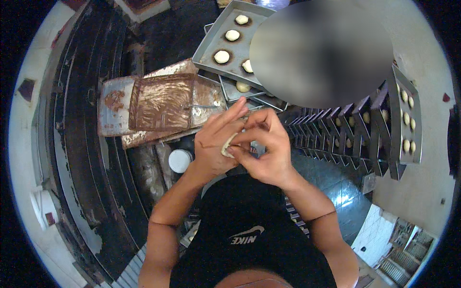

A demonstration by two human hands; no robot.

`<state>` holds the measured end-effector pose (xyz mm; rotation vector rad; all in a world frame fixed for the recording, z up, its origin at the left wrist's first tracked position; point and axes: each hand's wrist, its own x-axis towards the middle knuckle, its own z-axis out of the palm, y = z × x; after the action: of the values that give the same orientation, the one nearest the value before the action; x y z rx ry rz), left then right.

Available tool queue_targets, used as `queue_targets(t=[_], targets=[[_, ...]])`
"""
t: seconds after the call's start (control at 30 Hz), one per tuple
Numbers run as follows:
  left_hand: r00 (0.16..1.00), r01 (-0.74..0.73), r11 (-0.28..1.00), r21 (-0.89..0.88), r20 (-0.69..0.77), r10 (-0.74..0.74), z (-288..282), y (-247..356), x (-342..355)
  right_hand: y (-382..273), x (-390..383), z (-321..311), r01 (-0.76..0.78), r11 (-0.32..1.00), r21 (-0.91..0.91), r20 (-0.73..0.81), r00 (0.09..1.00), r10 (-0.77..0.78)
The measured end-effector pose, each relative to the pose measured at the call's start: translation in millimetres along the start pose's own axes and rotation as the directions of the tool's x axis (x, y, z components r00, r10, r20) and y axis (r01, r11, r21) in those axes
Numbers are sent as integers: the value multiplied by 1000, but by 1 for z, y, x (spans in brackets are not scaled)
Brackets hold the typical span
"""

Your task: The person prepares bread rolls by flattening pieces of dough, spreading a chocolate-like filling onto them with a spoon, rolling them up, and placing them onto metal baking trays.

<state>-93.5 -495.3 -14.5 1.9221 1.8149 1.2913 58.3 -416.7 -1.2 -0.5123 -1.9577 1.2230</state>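
Observation:
Both my hands meet above the middle of the scene, in front of my dark shirt. A small pale piece of dough (227, 146) lies against the palm of my left hand (213, 141), which cups it with the fingers stretched forward. My right hand (270, 149) pinches the dough's edge between thumb and fingertips. Part of the dough is hidden behind the fingers. Just beyond my hands, a grey metal tray (211, 43) carries several round, flattened dough pieces (222, 57), set apart from each other.
A brown-smeared board (163, 103) lies left of the tray. Below it stands a white round-lidded container (180, 161). At right, a long row of metal trays (345, 122) stretches away, with dough pieces on several. A blurred oval hides the back right. A white bucket (44, 210) is far left.

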Motion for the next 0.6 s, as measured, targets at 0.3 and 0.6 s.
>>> queue_targets(t=[0.3,0.6], targets=[[984,-124,987,-104,-140,109,-68,24,-56,-70,-40,66,97,995,-39,-57,993,-99],[981,-165,932,-322,43,188,-105,5,-118,-63,-117,185,13,603,798,-289,886,363]])
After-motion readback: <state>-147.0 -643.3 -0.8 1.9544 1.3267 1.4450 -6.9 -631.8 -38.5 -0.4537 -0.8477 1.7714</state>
